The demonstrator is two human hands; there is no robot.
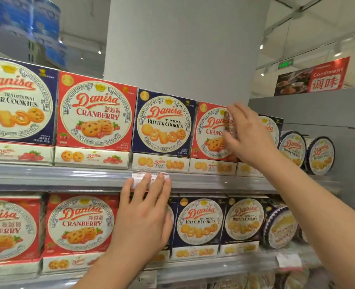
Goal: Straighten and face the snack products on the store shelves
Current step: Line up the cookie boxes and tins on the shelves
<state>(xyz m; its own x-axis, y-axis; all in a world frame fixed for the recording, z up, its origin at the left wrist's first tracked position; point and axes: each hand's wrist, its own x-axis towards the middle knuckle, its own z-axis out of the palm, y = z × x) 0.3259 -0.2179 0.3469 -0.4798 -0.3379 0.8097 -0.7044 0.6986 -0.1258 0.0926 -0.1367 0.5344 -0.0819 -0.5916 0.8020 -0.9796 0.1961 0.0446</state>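
Left hand [144, 213] flat on shelf edge [68, 176] — right hand [247, 134] touches cranberry box [211, 132].

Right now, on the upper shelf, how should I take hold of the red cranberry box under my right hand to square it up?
Grip the red cranberry box by its two upright side edges from the front. It stands upright on flat boxes, wedged between neighbouring blue boxes, so only its front corners are reachable.

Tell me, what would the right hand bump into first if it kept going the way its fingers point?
Most likely the red square Danisa cranberry cookie box on the upper shelf. The right hand reaches up and forward with straight fingers right in front of it. Depth is unclear, so it may already be touching the box.
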